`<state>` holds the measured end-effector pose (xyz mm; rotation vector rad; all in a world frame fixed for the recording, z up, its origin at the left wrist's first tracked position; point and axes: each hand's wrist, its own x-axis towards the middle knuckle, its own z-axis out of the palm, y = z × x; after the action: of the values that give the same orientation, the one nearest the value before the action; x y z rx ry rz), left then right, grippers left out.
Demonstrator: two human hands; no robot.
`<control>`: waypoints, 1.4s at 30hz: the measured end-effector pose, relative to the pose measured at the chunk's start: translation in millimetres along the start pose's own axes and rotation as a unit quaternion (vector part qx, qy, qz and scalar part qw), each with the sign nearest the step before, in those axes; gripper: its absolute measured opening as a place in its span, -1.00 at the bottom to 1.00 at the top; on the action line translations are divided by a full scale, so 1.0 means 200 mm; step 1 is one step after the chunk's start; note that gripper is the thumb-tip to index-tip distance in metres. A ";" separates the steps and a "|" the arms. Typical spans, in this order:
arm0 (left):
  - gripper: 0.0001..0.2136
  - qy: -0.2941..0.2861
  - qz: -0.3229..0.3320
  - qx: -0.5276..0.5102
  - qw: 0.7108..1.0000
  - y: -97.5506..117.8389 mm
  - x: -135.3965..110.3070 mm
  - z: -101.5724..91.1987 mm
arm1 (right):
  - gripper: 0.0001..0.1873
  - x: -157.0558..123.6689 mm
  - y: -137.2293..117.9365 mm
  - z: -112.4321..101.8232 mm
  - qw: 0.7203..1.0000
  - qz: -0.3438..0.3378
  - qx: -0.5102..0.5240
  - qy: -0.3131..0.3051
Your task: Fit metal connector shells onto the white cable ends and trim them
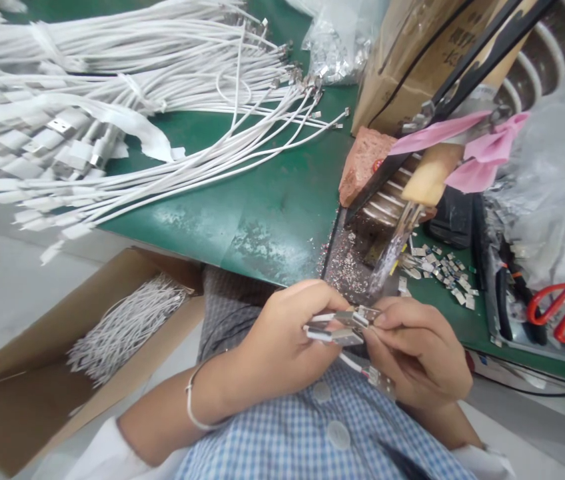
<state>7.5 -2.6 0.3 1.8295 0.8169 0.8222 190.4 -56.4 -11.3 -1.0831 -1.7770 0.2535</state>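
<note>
My left hand is closed round a few white cables whose metal connectors stick out toward the right. Close against them, my right hand pinches at the end of one connector with thumb and fingertips. Below, another white cable end with a bare metal plug hangs beside the right fingers. Both hands are held in front of the lap, just off the green table's edge. Just what the right fingertips grip is partly hidden. Beyond the hands lie loose small metal connector parts on the table.
Bundles of white cables cover the left of the green table. An open carton with cables stands below left. A tool with a yellowish foam-like piece, a reddish brick and red-handled cutters are on the right.
</note>
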 end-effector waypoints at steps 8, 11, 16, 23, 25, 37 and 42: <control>-0.91 -0.011 -0.008 -0.013 1.000 0.00 -0.01 0.00 | -0.77 -0.01 0.00 -0.01 1.000 0.008 0.025 -0.015; -0.90 -0.023 -0.017 -0.023 0.999 0.00 -0.01 -0.01 | -0.78 -0.03 0.00 -0.02 0.998 0.036 0.043 -0.018; -0.91 -0.042 -0.006 -0.054 0.998 -0.03 -0.03 0.00 | -0.79 -0.06 -0.03 -0.03 0.991 0.112 0.079 -0.005; -0.93 -0.043 -0.027 -0.035 0.998 -0.05 -0.05 0.00 | -0.90 -0.08 -0.04 -0.01 0.983 0.141 0.118 -0.018; -0.94 -0.052 -0.036 -0.037 0.997 -0.05 -0.07 0.00 | -0.93 -0.09 -0.02 -0.01 0.986 0.117 0.090 -0.080; -0.89 -0.115 -0.006 -0.048 0.992 -0.07 -0.11 0.00 | -0.82 -0.07 -0.01 0.01 0.988 0.058 0.050 -0.136; -0.92 -0.140 -0.002 -0.047 0.989 -0.04 -0.09 -0.02 | -0.75 -0.08 -0.04 0.00 0.979 0.131 0.080 -0.137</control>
<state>-6.9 -12.7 -8.9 1.8071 0.5920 0.5721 187.1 -73.9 -16.5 -1.2078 -1.8132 0.7251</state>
